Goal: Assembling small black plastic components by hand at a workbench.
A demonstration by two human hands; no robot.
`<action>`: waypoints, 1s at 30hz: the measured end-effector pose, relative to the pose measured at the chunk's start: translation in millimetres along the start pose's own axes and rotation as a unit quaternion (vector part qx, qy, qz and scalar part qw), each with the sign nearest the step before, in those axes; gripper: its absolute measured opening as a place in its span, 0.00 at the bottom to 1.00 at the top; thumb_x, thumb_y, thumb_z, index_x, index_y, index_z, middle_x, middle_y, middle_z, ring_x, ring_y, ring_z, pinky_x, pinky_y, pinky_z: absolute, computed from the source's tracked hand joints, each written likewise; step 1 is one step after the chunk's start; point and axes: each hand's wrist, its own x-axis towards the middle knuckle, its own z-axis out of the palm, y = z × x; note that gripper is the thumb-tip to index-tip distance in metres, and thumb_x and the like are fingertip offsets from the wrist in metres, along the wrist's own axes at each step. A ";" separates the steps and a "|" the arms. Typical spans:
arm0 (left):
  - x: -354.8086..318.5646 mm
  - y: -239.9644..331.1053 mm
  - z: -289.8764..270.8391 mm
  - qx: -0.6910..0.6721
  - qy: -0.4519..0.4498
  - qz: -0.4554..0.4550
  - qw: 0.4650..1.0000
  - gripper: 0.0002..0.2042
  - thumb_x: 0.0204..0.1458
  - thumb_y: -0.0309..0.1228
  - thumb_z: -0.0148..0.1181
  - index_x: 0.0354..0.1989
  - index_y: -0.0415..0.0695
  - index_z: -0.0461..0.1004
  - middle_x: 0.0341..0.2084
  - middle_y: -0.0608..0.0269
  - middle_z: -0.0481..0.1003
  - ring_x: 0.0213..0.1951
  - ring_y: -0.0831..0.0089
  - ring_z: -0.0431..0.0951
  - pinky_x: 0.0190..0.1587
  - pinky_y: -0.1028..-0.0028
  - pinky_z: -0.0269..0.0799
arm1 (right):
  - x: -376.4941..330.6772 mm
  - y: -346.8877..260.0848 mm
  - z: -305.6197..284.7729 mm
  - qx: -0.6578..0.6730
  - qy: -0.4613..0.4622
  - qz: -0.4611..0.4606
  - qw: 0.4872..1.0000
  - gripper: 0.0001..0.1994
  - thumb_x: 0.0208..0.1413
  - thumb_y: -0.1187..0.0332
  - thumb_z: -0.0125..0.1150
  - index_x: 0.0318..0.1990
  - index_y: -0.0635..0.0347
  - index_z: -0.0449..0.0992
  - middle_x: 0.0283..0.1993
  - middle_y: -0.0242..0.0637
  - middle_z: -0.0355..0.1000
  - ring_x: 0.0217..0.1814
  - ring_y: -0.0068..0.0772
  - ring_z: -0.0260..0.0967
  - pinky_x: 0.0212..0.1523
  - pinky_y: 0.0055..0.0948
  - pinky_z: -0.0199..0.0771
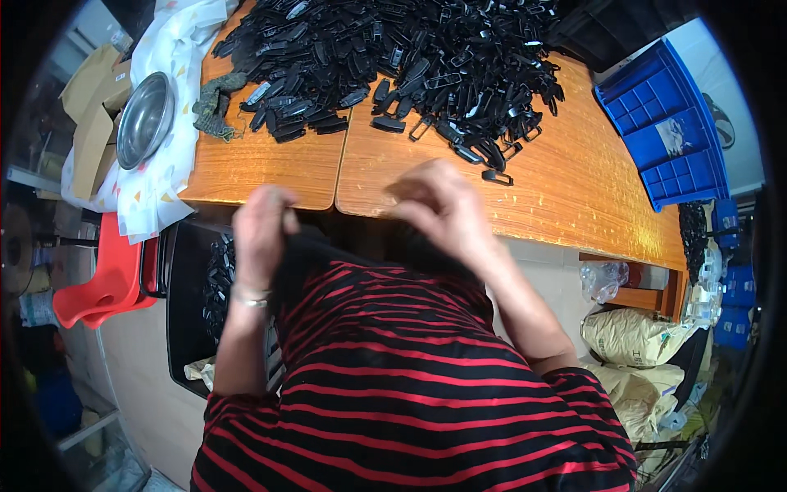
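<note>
Just short of the table's near edge, my left hand (264, 225) is raised with its fingers curled closed; whatever they hold, if anything, is hidden. My right hand (449, 209) hovers over the near edge of the table, thumb and fingers bent toward each other and smeared by motion, so a held piece cannot be made out. Beyond both hands lies a heap of small black plastic parts (492, 98), many shaped like narrow open frames. To its left spreads a pile of longer, solid-looking black plastic pieces (307, 102). Both rest on the wooden table (270, 172).
A steel bowl (146, 120) sits on white patterned sheeting (176, 49) at the left, near a crumpled dark cloth (215, 105). Red chair (111, 279) and black bin (187, 320) stand lower left. At right are a blue crate (668, 123) and stuffed sacks (635, 336).
</note>
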 end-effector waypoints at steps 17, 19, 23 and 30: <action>74.8 -2.6 27.7 0.430 0.055 0.313 0.845 0.07 0.47 0.26 0.62 0.35 0.44 0.78 0.31 0.61 0.74 0.37 0.62 0.75 0.40 0.68 0.69 | 19.1 23.7 -28.9 -0.257 0.048 0.029 0.965 0.06 0.52 0.73 0.61 0.38 0.61 0.77 0.37 0.42 0.72 0.33 0.49 0.73 0.35 0.40 0.73; 93.8 -8.8 36.1 0.443 0.045 0.317 0.838 0.07 0.47 0.26 0.62 0.35 0.45 0.78 0.30 0.62 0.73 0.37 0.62 0.75 0.40 0.67 0.69 | 20.3 18.8 -16.1 -0.233 0.009 0.039 0.972 0.05 0.52 0.72 0.61 0.36 0.61 0.78 0.35 0.42 0.72 0.34 0.49 0.73 0.35 0.40 0.74; 114.9 -17.9 41.7 0.496 0.011 0.312 0.810 0.04 0.46 0.26 0.63 0.31 0.44 0.78 0.28 0.61 0.70 0.37 0.62 0.74 0.38 0.65 0.70 | 23.2 24.2 -2.2 -0.246 0.003 0.037 0.969 0.04 0.52 0.72 0.62 0.34 0.61 0.79 0.34 0.42 0.71 0.34 0.48 0.73 0.34 0.40 0.74; 102.1 -7.8 38.5 0.491 -0.047 0.195 0.848 0.05 0.46 0.29 0.63 0.30 0.42 0.79 0.28 0.59 0.72 0.37 0.60 0.75 0.38 0.65 0.71 | 25.8 20.0 -6.8 -0.232 -0.027 0.037 0.972 0.10 0.49 0.69 0.66 0.39 0.61 0.78 0.37 0.42 0.70 0.35 0.47 0.73 0.35 0.39 0.74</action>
